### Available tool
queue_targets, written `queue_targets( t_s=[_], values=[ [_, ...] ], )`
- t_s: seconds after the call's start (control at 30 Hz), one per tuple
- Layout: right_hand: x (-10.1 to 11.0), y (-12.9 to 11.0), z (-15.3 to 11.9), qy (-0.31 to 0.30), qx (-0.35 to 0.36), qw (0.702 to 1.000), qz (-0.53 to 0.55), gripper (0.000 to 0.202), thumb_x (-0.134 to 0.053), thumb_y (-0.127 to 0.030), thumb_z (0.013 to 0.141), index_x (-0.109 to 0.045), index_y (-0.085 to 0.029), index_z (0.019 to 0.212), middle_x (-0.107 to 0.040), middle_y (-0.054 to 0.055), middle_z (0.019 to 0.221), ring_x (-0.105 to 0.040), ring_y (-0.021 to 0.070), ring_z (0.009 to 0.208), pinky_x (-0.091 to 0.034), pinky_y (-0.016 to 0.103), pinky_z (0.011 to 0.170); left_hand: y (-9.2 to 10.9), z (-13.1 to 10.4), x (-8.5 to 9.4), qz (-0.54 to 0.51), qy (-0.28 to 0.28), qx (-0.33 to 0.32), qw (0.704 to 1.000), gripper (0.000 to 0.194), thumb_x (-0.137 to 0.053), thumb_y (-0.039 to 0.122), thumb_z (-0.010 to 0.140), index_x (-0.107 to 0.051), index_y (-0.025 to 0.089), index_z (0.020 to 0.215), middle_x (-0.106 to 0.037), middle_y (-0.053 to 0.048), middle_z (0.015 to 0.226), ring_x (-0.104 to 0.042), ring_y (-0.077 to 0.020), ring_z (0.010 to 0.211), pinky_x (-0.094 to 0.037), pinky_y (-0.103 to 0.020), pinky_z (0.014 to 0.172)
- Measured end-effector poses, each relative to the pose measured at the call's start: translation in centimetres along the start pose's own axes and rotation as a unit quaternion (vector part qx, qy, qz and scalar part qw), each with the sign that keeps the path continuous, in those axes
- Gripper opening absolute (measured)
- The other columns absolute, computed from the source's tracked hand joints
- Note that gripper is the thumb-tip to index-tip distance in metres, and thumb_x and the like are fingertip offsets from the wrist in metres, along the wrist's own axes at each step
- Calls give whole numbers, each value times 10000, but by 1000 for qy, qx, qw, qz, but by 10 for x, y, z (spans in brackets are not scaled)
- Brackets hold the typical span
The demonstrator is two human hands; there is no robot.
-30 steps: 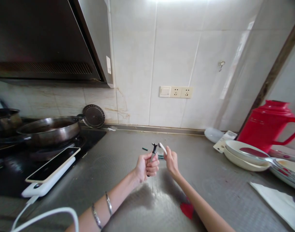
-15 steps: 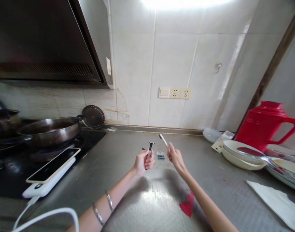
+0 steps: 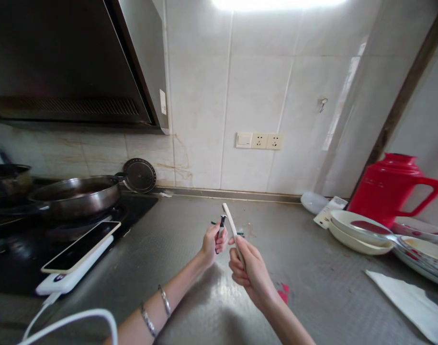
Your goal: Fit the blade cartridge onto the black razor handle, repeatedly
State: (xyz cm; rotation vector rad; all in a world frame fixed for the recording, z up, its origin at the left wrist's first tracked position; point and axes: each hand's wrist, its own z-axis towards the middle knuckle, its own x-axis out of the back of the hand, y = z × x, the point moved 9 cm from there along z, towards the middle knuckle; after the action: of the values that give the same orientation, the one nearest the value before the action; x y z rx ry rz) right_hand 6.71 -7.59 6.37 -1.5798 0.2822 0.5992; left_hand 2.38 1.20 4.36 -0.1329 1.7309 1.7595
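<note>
My left hand (image 3: 210, 245) is closed around the handle of a razor (image 3: 221, 229), its head pointing up. My right hand (image 3: 250, 266) grips a white toothbrush (image 3: 230, 221), tilted with its head end up and to the left, close beside the razor head. Whether the two touch I cannot tell. Behind the toothbrush, a small pack with dark strips (image 3: 241, 234) lies on the metal counter (image 3: 190, 211), partly hidden by my right hand. A small dark green tip (image 3: 213, 223) shows just behind my left hand; the rest of it is hidden.
On the left are a stove with a steel pan (image 3: 77, 196) and a phone (image 3: 82, 247) on a white power bank (image 3: 75, 270) with a cable. At right stand a red thermos jug (image 3: 387, 191), stacked bowls (image 3: 358, 237) and a white paper (image 3: 409, 302). A red scrap (image 3: 283, 293) lies nearer.
My right hand has moved left and nearer to me, bringing the toothbrush beside the razor and turning its bristles out of sight. My left hand has barely moved.
</note>
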Motion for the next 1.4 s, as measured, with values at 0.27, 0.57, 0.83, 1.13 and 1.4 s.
queue_targets(
  t_s=[0.27,0.57,0.83,1.13,1.4],
  values=[
    [10,55,-25,59,-27,995,77,490,-619,-644,617,-464,-212,789,-193,-149,409,-53,-1,318,-33,123,280,4,3,7,-10,19,-27,999,457,-511,536,756,-373,166,526,-187,97,405,-123,-24,324,-88,-155,307],
    [4,37,-13,70,-14,993,97,476,-674,-595,590,-455,-216,777,-207,-146,426,-62,-1,338,-50,115,284,0,2,4,12,7,-33,999,487,-510,568,741,-373,163,507,-192,98,385,-136,-19,311,-98,-155,306],
    [3,26,-16,67,14,992,102,433,-668,-561,632,-460,-217,792,-215,-139,442,-62,1,350,-59,118,290,3,3,5,22,8,-49,999,507,-480,606,746,-377,168,512,-177,101,383,-129,-23,310,-78,-163,306],
    [5,48,-20,55,-53,991,110,487,-696,-584,565,-465,-214,783,-203,-151,403,-45,0,333,-27,122,284,-4,3,16,18,52,-26,998,507,-536,605,705,-362,171,509,-203,102,376,-129,-14,302,-68,-161,307],
    [-4,34,-19,54,-41,987,146,459,-715,-533,575,-430,-220,752,-212,-148,418,-48,2,339,-37,126,286,-11,3,9,28,32,-25,999,519,-499,611,726,-359,171,488,-208,94,359,-141,-20,288,-71,-169,305]
  ],
)
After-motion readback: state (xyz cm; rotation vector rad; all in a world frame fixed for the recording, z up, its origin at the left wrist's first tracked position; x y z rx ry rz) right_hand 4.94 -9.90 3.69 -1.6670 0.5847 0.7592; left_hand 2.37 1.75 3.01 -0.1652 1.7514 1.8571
